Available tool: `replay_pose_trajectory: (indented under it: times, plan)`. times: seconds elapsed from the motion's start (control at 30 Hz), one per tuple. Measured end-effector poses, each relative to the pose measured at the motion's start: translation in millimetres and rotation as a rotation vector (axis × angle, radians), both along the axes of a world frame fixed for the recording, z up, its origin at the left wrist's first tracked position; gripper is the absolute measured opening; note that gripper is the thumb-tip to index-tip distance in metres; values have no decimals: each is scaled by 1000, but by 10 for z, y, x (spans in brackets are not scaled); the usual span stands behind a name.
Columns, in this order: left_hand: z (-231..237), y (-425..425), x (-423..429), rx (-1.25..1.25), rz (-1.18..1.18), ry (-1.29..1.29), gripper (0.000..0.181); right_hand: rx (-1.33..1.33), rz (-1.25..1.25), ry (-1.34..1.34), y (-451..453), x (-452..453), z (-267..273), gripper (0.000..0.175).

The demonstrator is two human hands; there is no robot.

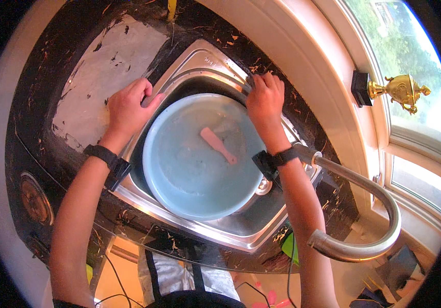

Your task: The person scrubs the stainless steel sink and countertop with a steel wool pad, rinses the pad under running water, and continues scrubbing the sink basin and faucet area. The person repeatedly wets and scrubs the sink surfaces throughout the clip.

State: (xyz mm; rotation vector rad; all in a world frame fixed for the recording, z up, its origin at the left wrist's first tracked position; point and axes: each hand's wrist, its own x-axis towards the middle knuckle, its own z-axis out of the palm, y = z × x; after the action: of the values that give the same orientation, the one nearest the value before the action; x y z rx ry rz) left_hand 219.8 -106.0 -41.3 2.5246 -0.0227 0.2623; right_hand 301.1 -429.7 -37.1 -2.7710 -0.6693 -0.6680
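A light-blue plastic basin (203,213) sits inside the stainless steel sink (239,241), holding cloudy water. In it lies a pink brush-like tool (217,145) with a hole in its handle end; its underside is hidden. My left hand (133,106) is at the sink's left rim, fingers curled and thumb stretched toward the basin; whether it holds anything is hidden. Across the basin, my right hand (265,94) is bunched at the right rim. Its fingers close on a small dark-grey item (249,81), mostly covered and too unclear to name.
A curved metal faucet (392,219) arches beside my right forearm. Around the sink runs a dark marbled countertop (305,104), with a pale worn patch (101,69) at left. A gold trophy cup (401,91) stands by the window. Black cables (118,279) hang below the counter's front edge.
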Motion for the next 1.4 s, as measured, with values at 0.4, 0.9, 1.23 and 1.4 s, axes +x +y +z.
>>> replay_pose_trajectory:
  times: [0.4, 0.9, 1.23, 1.4]
  plan:
    - [-11, 45, -5, -7, -11, 15, 34, 28, -29, 10, -9, -157, -58, 31]
    - [11, 2, 44, -26, -35, -13, 33, 44, -28, 39, 101, -33, -36, 34]
    - [10, 34, 2, -18, -23, -5, 33, 85, -16, 41, 122, -78, -44, 28]
    - [79, -19, 19, 7, -27, 55, 32, 99, -88, 78, 36, 2, -38, 32]
